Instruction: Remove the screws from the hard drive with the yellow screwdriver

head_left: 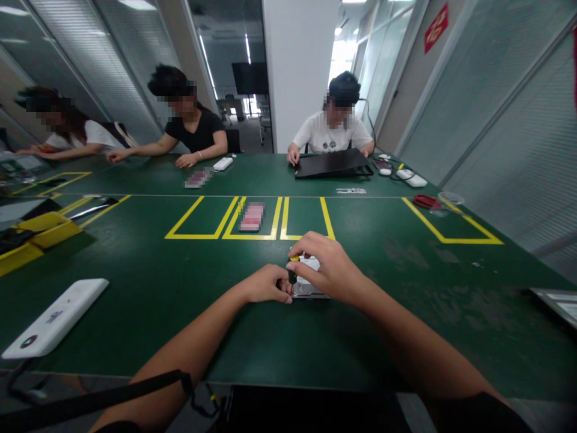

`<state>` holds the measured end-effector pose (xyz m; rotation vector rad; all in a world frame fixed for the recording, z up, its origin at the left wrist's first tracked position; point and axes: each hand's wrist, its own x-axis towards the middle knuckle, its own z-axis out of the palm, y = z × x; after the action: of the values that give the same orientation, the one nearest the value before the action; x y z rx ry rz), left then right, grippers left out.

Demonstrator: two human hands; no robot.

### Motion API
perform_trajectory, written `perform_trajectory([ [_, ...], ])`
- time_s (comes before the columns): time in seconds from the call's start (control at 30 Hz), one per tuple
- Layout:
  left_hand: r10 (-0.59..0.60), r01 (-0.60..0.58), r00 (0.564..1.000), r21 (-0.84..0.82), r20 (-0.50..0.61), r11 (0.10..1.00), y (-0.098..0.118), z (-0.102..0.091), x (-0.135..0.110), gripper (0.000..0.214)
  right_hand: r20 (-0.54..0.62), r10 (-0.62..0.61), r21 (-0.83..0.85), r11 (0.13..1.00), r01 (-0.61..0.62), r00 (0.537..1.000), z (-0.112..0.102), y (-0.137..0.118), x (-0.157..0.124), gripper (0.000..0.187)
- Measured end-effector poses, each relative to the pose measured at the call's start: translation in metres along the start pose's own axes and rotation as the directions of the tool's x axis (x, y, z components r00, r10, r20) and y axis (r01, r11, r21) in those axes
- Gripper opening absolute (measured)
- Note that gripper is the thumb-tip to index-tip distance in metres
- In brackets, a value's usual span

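A silver hard drive (311,291) with a white label lies flat on the green table, close in front of me. My right hand (327,261) grips the short black and yellow handle of a screwdriver (293,272), which stands upright over the drive's near left part. At the drive's left edge is my left hand (273,284), its fingers closed against that side next to the screwdriver tip. Much of the drive's far side is covered by my right hand, and the tip itself is too small to make out.
A white power bank (56,319) and yellow bins (54,228) are at left. Yellow tape rectangles mark the green table (383,349); a phone (252,216) lies in one. A red cable (426,201) and a metal-edged frame (556,305) are at right. Three people sit opposite, one holding a black panel (333,163).
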<state>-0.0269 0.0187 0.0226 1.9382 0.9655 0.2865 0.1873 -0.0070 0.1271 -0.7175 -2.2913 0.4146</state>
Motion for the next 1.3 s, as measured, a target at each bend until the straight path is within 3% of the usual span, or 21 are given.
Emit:
perform_trajectory([
  [0.2, -0.041, 0.039, 0.999, 0.074, 0.029, 0.996, 0.008, -0.004, 0.005, 0.015, -0.016, 0.007, -0.012, 1.0, -0.007, 1.0, -0.002, 0.002, -0.001, 0.009],
  [0.43, 0.077, -0.074, 0.997, -0.094, 0.022, 0.993, -0.011, 0.001, -0.001, 0.021, -0.014, -0.008, 0.004, 1.0, 0.008, 1.0, -0.002, 0.003, 0.0, 0.01],
  [0.63, 0.096, -0.095, 0.995, -0.133, -0.002, 0.987, -0.012, 0.004, -0.002, 0.02, -0.008, 0.009, 0.0, 1.0, -0.009, 1.0, -0.002, 0.003, 0.0, 0.012],
  [1.3, 0.137, -0.139, 0.99, -0.076, -0.038, 0.987, -0.014, 0.006, -0.002, 0.02, -0.02, -0.01, -0.05, 0.999, 0.009, 1.0, 0.0, 0.002, -0.001, 0.011],
])
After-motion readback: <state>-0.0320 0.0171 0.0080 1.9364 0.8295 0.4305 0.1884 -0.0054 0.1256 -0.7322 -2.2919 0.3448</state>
